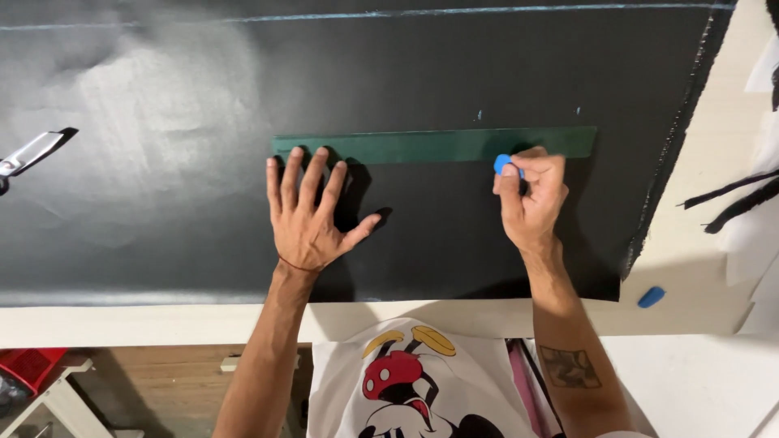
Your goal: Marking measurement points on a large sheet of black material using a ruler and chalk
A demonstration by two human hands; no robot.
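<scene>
Black fabric (406, 73) covers most of the white table (698, 324), with a pale chalk line near its far edge at 12 o'clock. Across the middle of the cloth lies a long green ruler (430, 145), running from 9 to 3 o'clock. The left hand (307, 215) is spread flat, all fingers open and splayed, its fingertips pressing on the left end of the ruler while the palm rests on the cloth. The right hand (531, 199) is curled, thumb and forefinger pinched on a small blue chalk (503, 164), which touches the ruler's near edge toward its right end. Another blue chalk piece (651, 297) lies on the bare table at 4 o'clock, just off the fabric's corner. Scissors (28, 154) lie at 9 o'clock.
</scene>
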